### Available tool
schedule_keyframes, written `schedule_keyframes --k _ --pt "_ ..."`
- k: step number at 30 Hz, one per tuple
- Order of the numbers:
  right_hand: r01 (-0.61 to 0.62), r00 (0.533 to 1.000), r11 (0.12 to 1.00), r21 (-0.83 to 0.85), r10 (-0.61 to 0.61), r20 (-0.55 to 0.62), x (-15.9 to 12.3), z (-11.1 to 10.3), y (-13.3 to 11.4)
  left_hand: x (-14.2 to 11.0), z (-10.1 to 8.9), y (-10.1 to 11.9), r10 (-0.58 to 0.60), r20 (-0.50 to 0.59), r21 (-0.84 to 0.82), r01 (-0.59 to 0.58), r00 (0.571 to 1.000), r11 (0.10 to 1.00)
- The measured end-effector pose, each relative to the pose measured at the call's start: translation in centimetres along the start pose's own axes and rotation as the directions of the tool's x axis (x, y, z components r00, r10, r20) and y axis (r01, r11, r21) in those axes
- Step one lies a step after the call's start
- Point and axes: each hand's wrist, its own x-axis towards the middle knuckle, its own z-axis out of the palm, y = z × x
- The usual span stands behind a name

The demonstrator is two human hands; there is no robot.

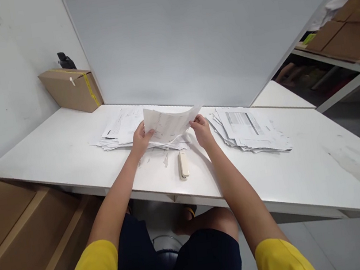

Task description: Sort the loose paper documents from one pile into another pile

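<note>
Both my hands hold up printed paper sheets (170, 126) over the table. My left hand (141, 139) pinches the left edge, thumb on the near face. At the right edge, the fingers of my right hand (201, 128) are closed on the same paper. Whether it is one sheet or more I cannot tell. Behind and below it lies a loose stack of printed papers (121, 124), partly hidden by the sheets. A cream stapler (183, 165) lies nearer to me, between my forearms, touched by neither hand.
A second, untidy paper stack (249, 127) sits to the right on the white table (308, 166). A taped cardboard box (69, 90) stands at the back left. An upright white panel (170, 42) borders the table's back. Large cardboard (7, 217) is at the lower left.
</note>
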Motion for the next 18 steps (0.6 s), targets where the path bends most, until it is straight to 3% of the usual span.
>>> schedule_keyframes --k 5,8,12,15,18 --pt "-0.091 0.994 0.996 -0.004 0.091 0.052 -0.3 -0.1 0.1 -0.5 0.0 -0.2 0.025 0.033 0.054 -0.026 0.999 0.998" --pt "-0.145 0.987 0.988 -0.053 0.148 0.055 -0.1 0.2 0.0 -0.9 0.1 -0.3 0.055 0.041 0.208 -0.062 0.998 0.976" --pt "-0.059 0.998 0.997 -0.054 0.057 -0.036 -1.0 0.4 -2.9 -1.5 1.2 0.9 0.186 -0.081 0.362 -0.145 0.979 0.921" --pt "0.065 0.988 0.994 -0.091 -0.077 -0.135 -4.6 -0.2 -6.5 -3.3 2.3 2.9 0.277 -0.100 0.354 -0.226 0.956 0.908" --pt "0.144 0.966 0.980 -0.140 -0.170 -0.197 -11.1 -1.0 -8.8 -7.2 2.9 4.6 0.304 -0.091 0.425 -0.239 0.948 0.873"
